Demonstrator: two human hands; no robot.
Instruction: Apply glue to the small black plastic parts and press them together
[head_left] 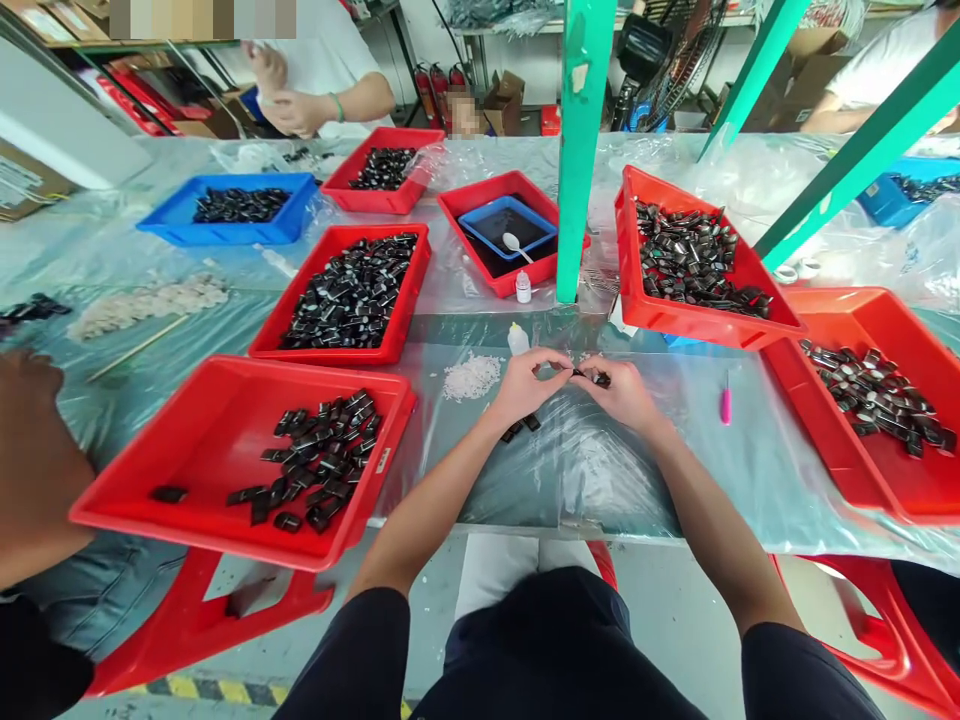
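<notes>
My left hand (531, 383) and my right hand (616, 392) meet over the middle of the table. Between them is a small black part (580, 373), its ends pinched by the fingertips of both hands; its exact kind is too small to make out. More black shows inside my right fingers. Under my left wrist lie a few black parts (523, 428) on the plastic sheet. Left of my left hand is a pile of small white pieces (473, 377). Just behind that hand stands a small white bottle with a yellow tip (517, 338).
Red trays of black parts stand at left (172, 420), back left (259, 345), right (795, 330) and far right (832, 450). A pink-handled tool (726, 405) lies to the right. A green post (581, 150) rises ahead. Co-workers sit at left and stand across the table.
</notes>
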